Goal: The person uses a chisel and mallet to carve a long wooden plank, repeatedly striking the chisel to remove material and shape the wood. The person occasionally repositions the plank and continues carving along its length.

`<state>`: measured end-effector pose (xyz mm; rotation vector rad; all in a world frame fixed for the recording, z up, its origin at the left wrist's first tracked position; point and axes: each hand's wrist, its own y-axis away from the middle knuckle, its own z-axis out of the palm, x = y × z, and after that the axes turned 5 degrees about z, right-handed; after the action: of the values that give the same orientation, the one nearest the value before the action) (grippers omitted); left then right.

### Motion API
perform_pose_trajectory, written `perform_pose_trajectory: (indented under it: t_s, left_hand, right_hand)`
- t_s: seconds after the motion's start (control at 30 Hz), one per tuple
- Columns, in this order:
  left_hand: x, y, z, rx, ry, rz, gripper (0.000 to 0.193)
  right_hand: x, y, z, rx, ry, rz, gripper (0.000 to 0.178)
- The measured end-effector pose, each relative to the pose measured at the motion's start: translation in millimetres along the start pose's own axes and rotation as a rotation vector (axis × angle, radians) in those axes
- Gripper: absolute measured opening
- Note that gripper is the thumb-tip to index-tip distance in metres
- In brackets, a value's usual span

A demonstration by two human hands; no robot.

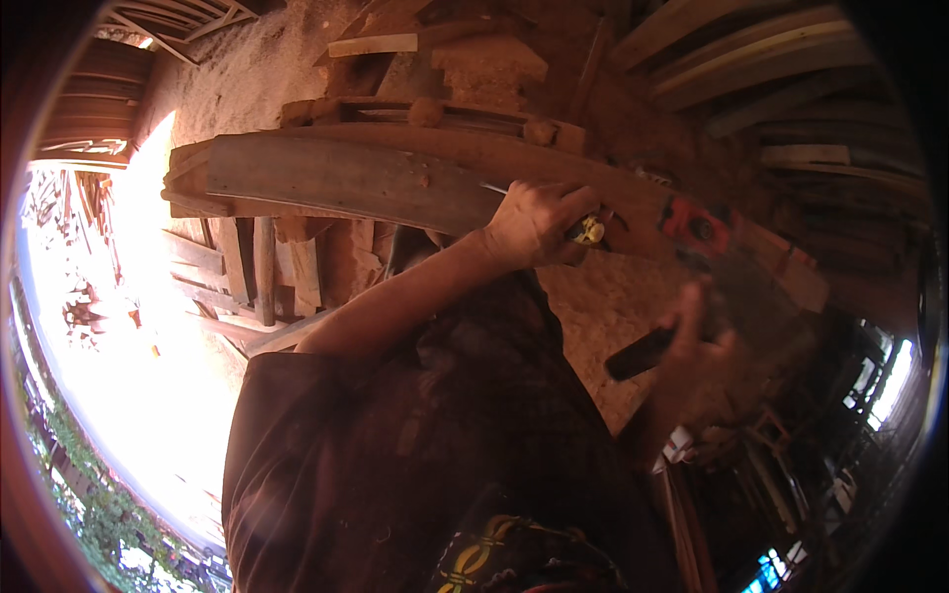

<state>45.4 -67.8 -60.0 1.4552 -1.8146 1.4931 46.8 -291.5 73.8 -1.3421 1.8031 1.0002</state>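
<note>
Yellow-ended tool (pixel 590 230) inside left grip (pixel 540 223)

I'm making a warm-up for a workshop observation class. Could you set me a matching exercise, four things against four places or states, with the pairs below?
Things:
1. Left hand
2. Right hand
3. Red object
4. Pale wood strip

Places or states:
A. On the right-hand part of the wooden bench
B. Beyond the bench, near the top edge of the picture
C. Closed around a yellow-ended tool
D. Blurred, at a dark object

Right pairs: 1-C, 2-D, 3-A, 4-B
</note>
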Motion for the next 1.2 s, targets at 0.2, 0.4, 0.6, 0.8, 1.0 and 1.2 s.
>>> perform_pose_trajectory:
  t_s: [0.2, 0.4, 0.6, 0.8, 1.0, 1.2]
  left_hand:
    - [-1.7, -2.4, -5.7, 0.067, 0.000, -0.009, 0.030]
    - [-9.4, 6.1, -3.7, 0.086, 0.008, 0.047, 0.031]
    - [-8.6, 1.1, -4.7, 0.098, -0.004, 0.000, 0.022]
    - [-9.8, 8.0, -1.8, -0.002, 0.000, 0.024, 0.038]
    - [-12.3, 18.8, 17.7, -0.204, -0.075, 0.098, 0.044]
    - [-28.4, 38.8, 58.6, -0.473, -0.258, 0.097, 0.043]
  right_hand:
    - [-33.8, 12.5, 22.1, 0.020, 0.050, -0.649, 0.026]
    - [12.9, -11.3, 49.1, -0.296, 0.296, -0.071, 0.023]
    - [-85.4, 15.7, 31.5, 0.024, -0.166, -0.199, 0.023]
    - [58.7, -7.7, 66.1, -0.160, 0.271, -0.319, 0.021]
    - [77.5, -2.2, 17.2, -0.245, -0.014, 0.291, 0.013]
    - [96.5, 15.4, 19.0, -0.175, -0.164, 0.447, 0.015]
